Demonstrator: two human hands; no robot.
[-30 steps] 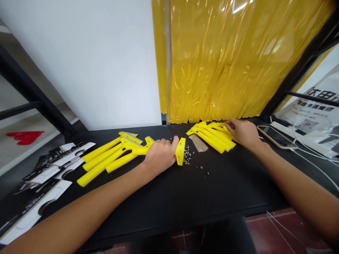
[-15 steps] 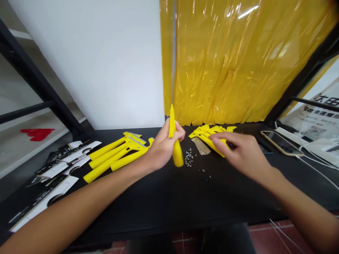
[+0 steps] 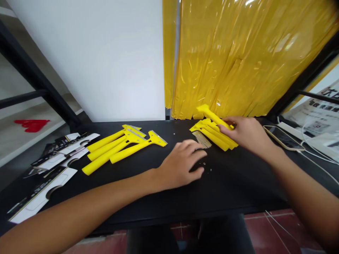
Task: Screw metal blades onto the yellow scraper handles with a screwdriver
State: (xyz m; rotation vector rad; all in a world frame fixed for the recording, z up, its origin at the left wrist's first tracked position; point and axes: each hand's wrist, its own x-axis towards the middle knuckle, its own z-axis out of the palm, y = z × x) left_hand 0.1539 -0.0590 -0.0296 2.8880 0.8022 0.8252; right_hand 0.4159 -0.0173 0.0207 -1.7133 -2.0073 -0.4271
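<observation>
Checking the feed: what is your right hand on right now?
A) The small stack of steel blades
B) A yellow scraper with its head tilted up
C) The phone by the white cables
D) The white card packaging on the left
B. The right hand has its fingers on the handle end of a yellow plastic scraper, whose head tilts up above the pile of scrapers.

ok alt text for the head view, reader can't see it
A right hand holds a yellow scraper above a pile of scrapers on a black table; the left hand rests by small metal bits, with more scrapers further left.
</observation>
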